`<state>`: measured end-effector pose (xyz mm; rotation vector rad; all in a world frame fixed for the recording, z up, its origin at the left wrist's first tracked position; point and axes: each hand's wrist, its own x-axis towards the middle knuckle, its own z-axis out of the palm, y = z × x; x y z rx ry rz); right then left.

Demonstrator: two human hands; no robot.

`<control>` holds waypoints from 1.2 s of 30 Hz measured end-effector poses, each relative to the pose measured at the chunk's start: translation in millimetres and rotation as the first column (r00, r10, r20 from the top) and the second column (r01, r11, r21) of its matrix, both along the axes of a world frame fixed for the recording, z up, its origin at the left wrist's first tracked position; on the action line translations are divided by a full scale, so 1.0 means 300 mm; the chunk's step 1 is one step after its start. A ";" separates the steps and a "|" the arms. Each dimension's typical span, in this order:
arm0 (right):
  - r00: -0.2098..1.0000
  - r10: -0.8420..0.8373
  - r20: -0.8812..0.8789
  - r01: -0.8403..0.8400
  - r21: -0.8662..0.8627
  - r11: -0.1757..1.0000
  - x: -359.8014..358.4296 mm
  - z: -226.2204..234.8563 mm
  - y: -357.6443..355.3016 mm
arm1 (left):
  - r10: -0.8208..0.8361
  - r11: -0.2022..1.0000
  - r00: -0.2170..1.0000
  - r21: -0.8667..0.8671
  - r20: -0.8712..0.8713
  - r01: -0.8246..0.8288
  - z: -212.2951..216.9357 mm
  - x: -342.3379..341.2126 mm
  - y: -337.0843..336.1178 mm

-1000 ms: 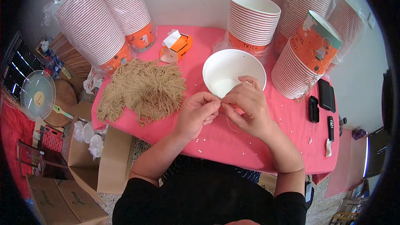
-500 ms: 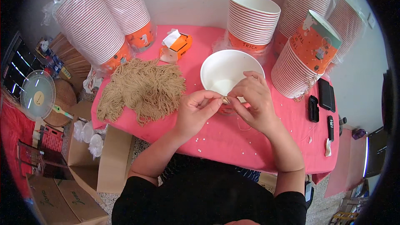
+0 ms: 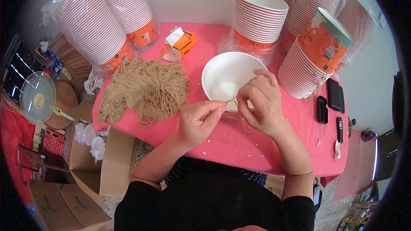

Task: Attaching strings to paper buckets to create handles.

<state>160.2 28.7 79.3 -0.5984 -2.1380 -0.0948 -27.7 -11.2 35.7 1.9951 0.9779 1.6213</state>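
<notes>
A single white-lined paper bucket (image 3: pixel 212 69) stands before me, its mouth facing up. At its near rim my left hand (image 3: pixel 198 119) pinches the end of a thin tan cord (image 3: pixel 232 100) between thumb and forefinger. My right hand (image 3: pixel 262 100) grips the same cord with thumb and forefinger, its other fingers curled above, partly over the bucket's opening. Between the fingertips the cord bends in a small loop. A thin pale strand (image 3: pixel 247 129) hangs below the right hand onto the cloth. Left of the bucket lies a big heap of tan cords (image 3: pixel 145 90).
Bucket stacks (image 3: pixel 259 17) stand along the back, others wrapped in plastic (image 3: pixel 87 21) at left. A tilted orange bucket (image 3: pixel 323 45) tops another stack at right. An orange tissue box (image 3: pixel 180 45), black case (image 3: pixel 322 109) and knife-like tool (image 3: pixel 339 129) lie on the pink cloth (image 3: pixel 295 141).
My fingertips have drawn slightly apart, and more of the cord shows between them. The single bucket sits a little further left.
</notes>
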 end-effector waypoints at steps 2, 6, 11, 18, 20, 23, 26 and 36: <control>0.999 0.030 -0.018 -0.032 -0.090 0.995 0.008 0.002 0.003 | -0.016 0.998 0.997 -0.065 0.082 0.022 0.006 0.000 0.001; 0.974 0.056 -0.218 -0.131 -0.347 0.929 0.031 0.030 -0.004 | -0.028 0.969 0.974 -0.232 0.223 0.080 -0.021 -0.020 0.007; 0.998 0.066 -0.024 -0.070 -0.272 0.960 -0.005 -0.012 -0.016 | -0.043 0.987 0.974 -0.143 0.225 0.076 -0.015 -0.001 0.014; 0.988 0.086 -0.129 -0.123 -0.314 0.942 0.002 0.041 -0.037 | -0.010 0.998 0.980 -0.059 0.199 0.022 0.032 -0.036 0.021; 0.990 0.082 -0.112 -0.111 -0.281 0.953 -0.003 0.050 -0.038 | -0.010 1.000 0.986 0.001 0.167 0.010 0.069 -0.027 0.029; 0.991 0.085 -0.103 -0.107 -0.230 0.967 -0.011 0.072 -0.037 | -0.142 0.989 0.990 -0.033 0.025 0.142 0.107 -0.007 0.037; 0.996 0.084 -0.033 -0.088 -0.160 0.983 -0.013 0.094 -0.034 | -0.134 0.989 0.990 -0.065 0.039 0.136 0.106 -0.010 0.042; 0.988 0.106 0.115 -0.110 0.029 0.994 -0.037 0.150 -0.046 | -0.273 0.929 0.912 -0.163 0.306 0.332 0.087 -0.019 0.038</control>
